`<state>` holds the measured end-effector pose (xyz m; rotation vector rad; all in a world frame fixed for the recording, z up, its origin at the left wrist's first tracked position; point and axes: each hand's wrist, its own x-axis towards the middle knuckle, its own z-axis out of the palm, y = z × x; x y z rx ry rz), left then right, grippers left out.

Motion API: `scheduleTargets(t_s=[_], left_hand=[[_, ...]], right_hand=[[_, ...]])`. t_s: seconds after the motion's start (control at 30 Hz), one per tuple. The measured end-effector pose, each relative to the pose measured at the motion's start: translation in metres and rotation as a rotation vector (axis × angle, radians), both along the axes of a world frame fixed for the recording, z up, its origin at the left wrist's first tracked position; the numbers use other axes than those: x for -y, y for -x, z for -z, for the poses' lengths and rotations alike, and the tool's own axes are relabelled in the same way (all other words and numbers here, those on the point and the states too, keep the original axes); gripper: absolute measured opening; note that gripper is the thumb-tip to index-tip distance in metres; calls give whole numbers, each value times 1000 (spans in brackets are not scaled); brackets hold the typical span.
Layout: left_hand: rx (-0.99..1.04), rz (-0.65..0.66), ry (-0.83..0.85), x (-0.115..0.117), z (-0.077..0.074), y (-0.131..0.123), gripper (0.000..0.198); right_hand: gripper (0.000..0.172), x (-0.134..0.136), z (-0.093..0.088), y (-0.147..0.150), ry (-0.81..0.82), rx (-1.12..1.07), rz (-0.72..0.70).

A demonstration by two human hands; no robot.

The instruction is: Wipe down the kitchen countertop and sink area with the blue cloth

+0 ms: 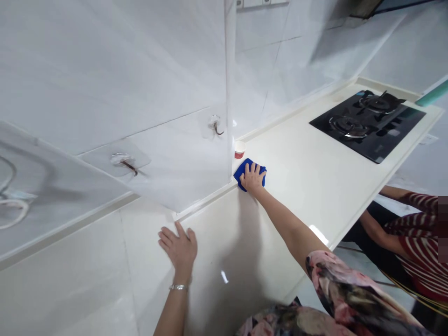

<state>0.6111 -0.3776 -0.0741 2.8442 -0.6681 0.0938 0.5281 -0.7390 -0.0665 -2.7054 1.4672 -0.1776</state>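
My right hand (253,178) reaches far forward and presses flat on a blue cloth (242,169) lying on the cream countertop (308,177), close to the corner of the white tiled wall. Its fingers are spread over the cloth. My left hand (178,247) rests palm down on the countertop nearer to me, fingers stretched out, holding nothing. A silver bracelet (178,287) circles that wrist. A small red and white cup (240,149) stands just behind the cloth, against the wall.
A black glass gas hob (367,123) with two burners sits at the far right of the counter. Two clear adhesive hooks (123,161) (216,125) stick to the wall tiles. Another person in a red striped top (420,238) sits low at the right, beside the counter edge.
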Motion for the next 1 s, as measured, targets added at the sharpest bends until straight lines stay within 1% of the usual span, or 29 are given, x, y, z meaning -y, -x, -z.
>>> scheduleTargets(t_s=[0.07,0.17,0.27,0.37,0.5,0.67,0.73,0.77,0.8,0.87,0.93,1.0], left_hand=[[4,-5,5,0,-1,0,67],[10,-14,20,0,-2,1,67],[15,-16,32,0,-3,1,67],[27,-16,55,2,-5,2,68],[33,-13,98,5,-8,3,69],[31,11,132,11,-8,2,73],[18,14,125,13,-9,1,72],[-3,1,111,13,-9,0,71],[-29,-13,97,13,-9,-1,70],[-76,-27,92,12,-10,-2,72],[-94,-14,119,11,-10,-2,77],[-93,1,151,11,-11,-1,79]], right_hand=[[66,-3,-4,-5,19,-4,9],[64,-6,-7,2,18,25,-29],[64,-17,-3,23,22,100,-76],[63,-43,2,52,14,158,-85],[64,-100,5,104,-50,174,-138],[67,-177,9,188,-61,153,-298],[69,-198,12,226,-42,147,-359],[69,-204,13,244,-31,145,-381],[69,-206,14,262,-20,143,-392],[66,-199,17,292,1,136,-369],[62,-179,20,317,23,119,-278],[59,-149,21,338,51,90,-142]])
